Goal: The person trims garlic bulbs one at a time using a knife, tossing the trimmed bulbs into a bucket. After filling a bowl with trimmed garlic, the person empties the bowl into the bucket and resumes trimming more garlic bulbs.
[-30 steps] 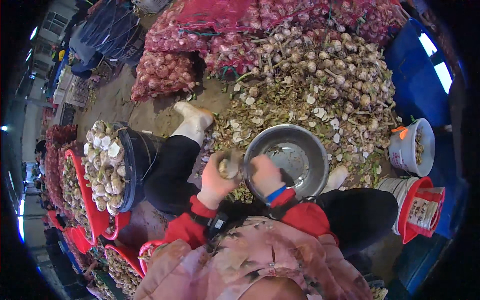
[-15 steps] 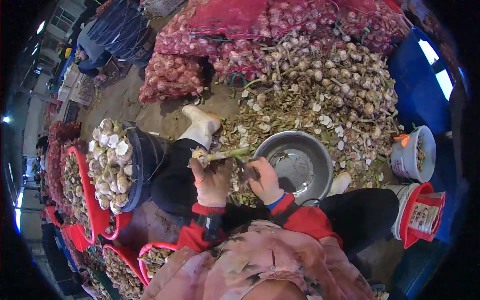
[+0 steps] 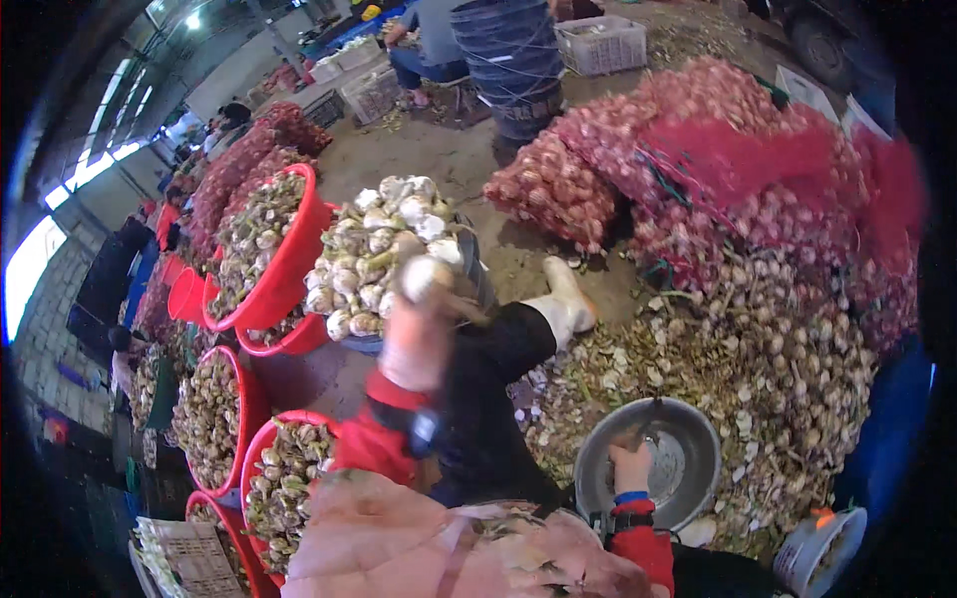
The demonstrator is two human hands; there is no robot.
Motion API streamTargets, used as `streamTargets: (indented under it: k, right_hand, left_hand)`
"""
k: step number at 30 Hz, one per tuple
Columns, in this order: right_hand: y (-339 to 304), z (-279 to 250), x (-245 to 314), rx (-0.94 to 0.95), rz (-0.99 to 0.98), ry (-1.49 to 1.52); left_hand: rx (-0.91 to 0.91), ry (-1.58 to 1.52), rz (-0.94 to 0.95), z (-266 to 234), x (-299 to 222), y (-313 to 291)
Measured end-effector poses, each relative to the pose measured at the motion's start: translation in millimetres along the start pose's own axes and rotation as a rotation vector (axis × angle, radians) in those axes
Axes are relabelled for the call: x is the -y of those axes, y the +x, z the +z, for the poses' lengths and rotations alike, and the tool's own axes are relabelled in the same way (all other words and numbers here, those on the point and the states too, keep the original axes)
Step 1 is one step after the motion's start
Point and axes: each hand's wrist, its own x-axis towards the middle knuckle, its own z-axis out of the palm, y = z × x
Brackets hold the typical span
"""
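Observation:
My left hand [image 3: 414, 341] is raised and blurred, shut on a white garlic bulb [image 3: 427, 275] right at the heap of trimmed garlic bulbs [image 3: 371, 239] that tops a dark bucket [image 3: 480, 282]. My right hand [image 3: 630, 466], with a blue wristband, rests low at the near rim of a round metal basin [image 3: 698, 453]. Its fingers curl around a small dark tool [image 3: 650, 431] that I cannot make out. Both sleeves are red. My dark-trousered leg and white boot [image 3: 568, 299] stretch between the bucket and the basin.
A large pile of untrimmed garlic [image 3: 788, 349] lies beyond the basin, with red mesh sacks of garlic [image 3: 718, 159] behind it. Red tubs of garlic [image 3: 261, 249] stand at my left. A small white bucket [image 3: 822, 548] sits at lower right. Other people [image 3: 429, 40] work far back.
My left hand has left the right hand and swung up and left with a bulb to the heaped bucket. My right hand dropped to the basin. The view turned left.

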Motion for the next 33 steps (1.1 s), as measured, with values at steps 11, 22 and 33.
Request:
streamTargets:
  k: [11,22,33]
  right_hand:
    - [-18,-8,12,-0.037,-0.061,-0.188]
    - [0,-1,35,-0.251,0.28,0.346]
    - [2,-50,-11,-0.519,0.161,0.524]
  left_hand:
    - [0.066,1.986,-0.476,-207,-34,236]
    - [0.247,1.311,0.168,-71,2,212]
    - [1.077,1.33,0.084,329,383,28]
